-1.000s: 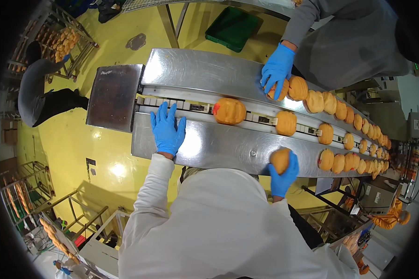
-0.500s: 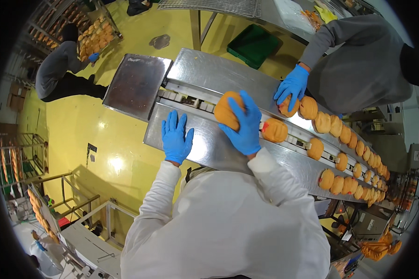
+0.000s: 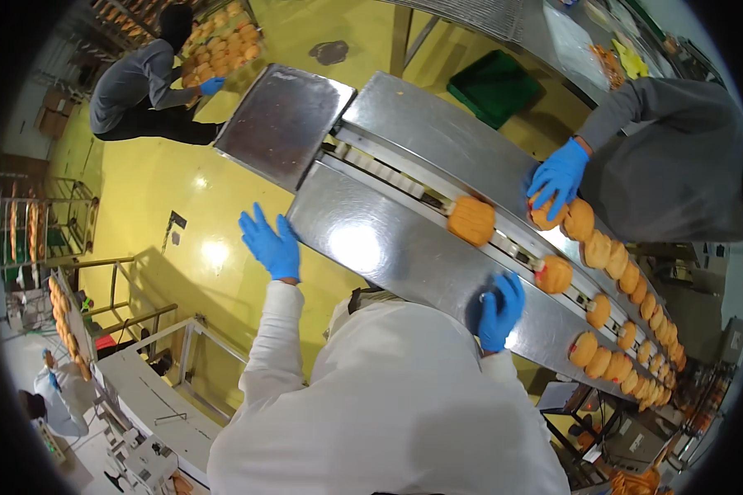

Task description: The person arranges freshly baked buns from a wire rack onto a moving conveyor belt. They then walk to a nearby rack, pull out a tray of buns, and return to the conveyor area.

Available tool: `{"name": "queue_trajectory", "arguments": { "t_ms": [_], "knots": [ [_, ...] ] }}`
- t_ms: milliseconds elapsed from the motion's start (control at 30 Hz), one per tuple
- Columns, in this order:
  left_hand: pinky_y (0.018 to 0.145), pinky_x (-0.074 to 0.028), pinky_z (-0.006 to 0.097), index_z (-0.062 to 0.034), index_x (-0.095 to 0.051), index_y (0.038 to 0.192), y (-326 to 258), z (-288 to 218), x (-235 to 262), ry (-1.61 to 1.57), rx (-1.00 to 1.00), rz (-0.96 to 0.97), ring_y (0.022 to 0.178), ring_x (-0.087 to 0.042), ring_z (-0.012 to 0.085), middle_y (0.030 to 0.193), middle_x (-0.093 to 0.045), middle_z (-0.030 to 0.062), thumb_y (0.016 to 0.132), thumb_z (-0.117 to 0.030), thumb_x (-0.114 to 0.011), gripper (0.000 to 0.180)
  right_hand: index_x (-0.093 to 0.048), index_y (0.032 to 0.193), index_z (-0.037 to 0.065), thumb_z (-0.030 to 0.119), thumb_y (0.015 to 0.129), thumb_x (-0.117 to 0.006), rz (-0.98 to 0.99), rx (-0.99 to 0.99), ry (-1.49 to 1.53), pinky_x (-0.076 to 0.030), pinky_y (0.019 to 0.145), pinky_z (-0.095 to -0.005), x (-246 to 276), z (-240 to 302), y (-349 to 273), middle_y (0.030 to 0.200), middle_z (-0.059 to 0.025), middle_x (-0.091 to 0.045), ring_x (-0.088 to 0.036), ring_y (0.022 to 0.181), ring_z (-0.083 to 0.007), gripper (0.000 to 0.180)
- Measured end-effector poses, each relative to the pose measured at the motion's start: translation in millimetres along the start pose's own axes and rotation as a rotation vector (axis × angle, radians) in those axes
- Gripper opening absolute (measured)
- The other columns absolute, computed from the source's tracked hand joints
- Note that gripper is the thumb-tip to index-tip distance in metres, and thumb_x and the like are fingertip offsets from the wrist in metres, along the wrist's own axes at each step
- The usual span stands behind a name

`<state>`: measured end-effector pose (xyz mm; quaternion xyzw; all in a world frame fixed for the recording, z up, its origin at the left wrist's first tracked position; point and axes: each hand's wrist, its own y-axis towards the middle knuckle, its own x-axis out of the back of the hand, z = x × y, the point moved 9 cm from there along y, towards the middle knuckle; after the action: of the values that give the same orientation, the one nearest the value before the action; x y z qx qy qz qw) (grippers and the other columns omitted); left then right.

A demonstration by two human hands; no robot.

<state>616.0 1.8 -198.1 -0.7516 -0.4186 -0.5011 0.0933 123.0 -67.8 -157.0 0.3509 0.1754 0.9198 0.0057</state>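
Left hand [image 3: 274,249] spread, right hand [image 3: 502,313] half-curled, both empty. Buns [image 3: 471,221] already along belt [image 3: 380,171]; near-right row [image 3: 584,350] (plenty remaining) on surface [image 3: 421,264].

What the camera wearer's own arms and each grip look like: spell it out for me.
The left sleeve and right sleeve are long, white and plain. The left grip and right grip each wear a bright blue, close-fitting glove ending near the wrist. No cables or markings show on them.
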Motion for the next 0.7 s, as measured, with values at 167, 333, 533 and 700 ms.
{"name": "queue_trajectory", "arguments": {
  "t_ms": [167,333,533,700],
  "knots": [
    [0.122,-0.023,0.060,-0.0162,-0.056,0.146,-97,-184,-63,-0.186,-0.667,0.623,0.148,-0.037,0.0366,0.159,-0.041,0.0135,0.090,-0.030,-0.062,0.058,-0.064,0.127,0.001,0.012,0.095,-0.065,-0.232,-0.224,-0.100,-0.041,0.113,-0.0470,34,-46,-26,0.141,-0.0223,-0.055,-0.053,0.131,-0.0378,0.034],
    [0.119,-0.028,0.059,-0.0160,-0.052,0.148,-67,-189,-64,-0.094,-0.919,0.580,0.146,-0.040,0.0363,0.161,-0.039,0.0158,0.094,-0.040,-0.060,0.059,-0.064,0.127,0.000,0.009,0.094,-0.065,-0.290,-0.254,-0.045,-0.043,0.111,-0.0456,42,-63,-39,0.141,-0.0209,-0.054,-0.054,0.131,-0.0351,0.034],
    [0.124,-0.018,0.059,-0.0127,-0.045,0.157,-25,-54,-30,0.108,-0.462,0.396,0.154,-0.027,0.0415,0.167,-0.030,0.0221,0.100,-0.043,-0.058,0.066,-0.063,0.124,-0.002,0.005,0.094,-0.062,-0.332,-0.307,-0.086,-0.045,0.109,-0.0441,59,-67,-52,0.135,-0.0193,-0.056,-0.054,0.128,-0.0328,0.031],
    [0.125,-0.015,0.059,-0.0109,-0.039,0.160,-28,24,5,0.112,0.046,0.288,0.154,-0.028,0.0414,0.166,-0.030,0.0231,0.100,-0.043,-0.058,0.071,-0.065,0.119,-0.002,0.003,0.091,-0.063,-0.372,-0.266,-0.133,-0.047,0.105,-0.0435,59,-59,-51,0.130,-0.0195,-0.059,-0.058,0.121,-0.0334,0.028]
  ]
}}
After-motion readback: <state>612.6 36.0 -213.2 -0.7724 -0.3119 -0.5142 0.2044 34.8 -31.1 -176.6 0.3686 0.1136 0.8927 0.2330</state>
